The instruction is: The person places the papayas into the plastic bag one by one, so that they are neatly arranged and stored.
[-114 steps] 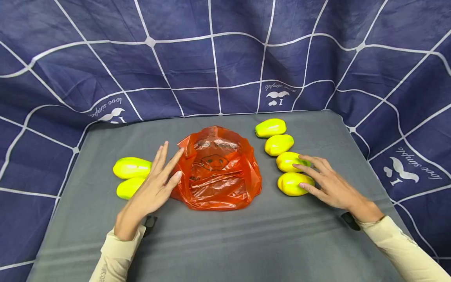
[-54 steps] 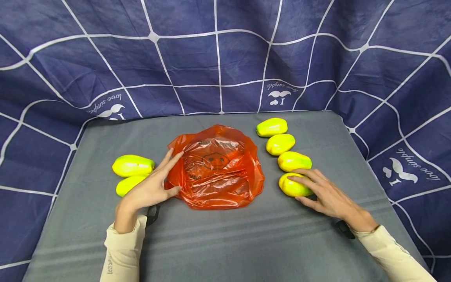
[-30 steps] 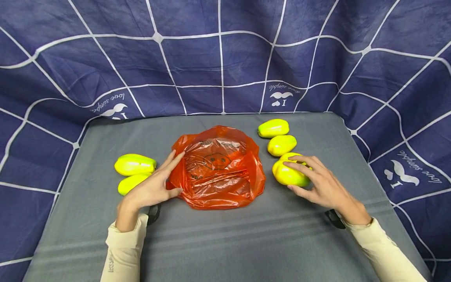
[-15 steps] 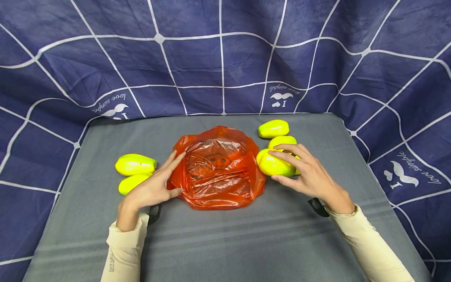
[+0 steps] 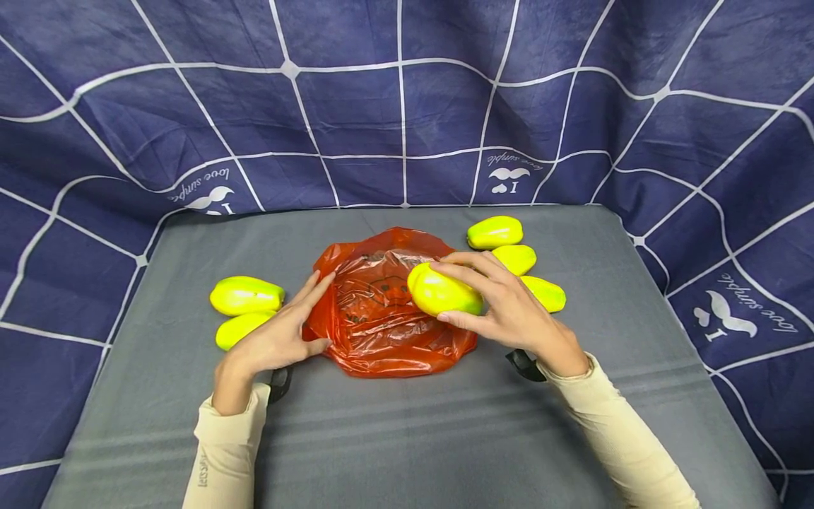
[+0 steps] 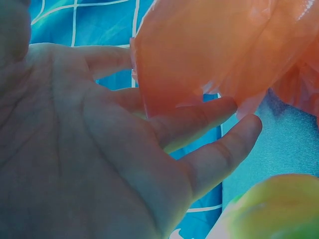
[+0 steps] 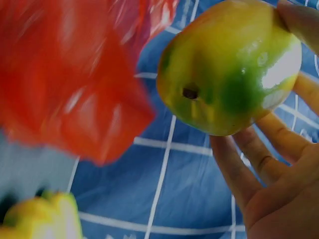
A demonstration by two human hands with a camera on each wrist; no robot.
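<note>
Gripping a yellow fruit point(image 5: 440, 291), the right hand point(image 5: 509, 305) is over the red bag point(image 5: 394, 364) at frame centre. The left hand point(image 5: 275, 344), fingers extended, touches the bag's left side.

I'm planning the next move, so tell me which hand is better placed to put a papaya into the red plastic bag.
Probably the right hand: it grips a papaya, which appears over the red plastic bag in the head view. The left hand holds no fruit and touches the bag's edge.
</note>
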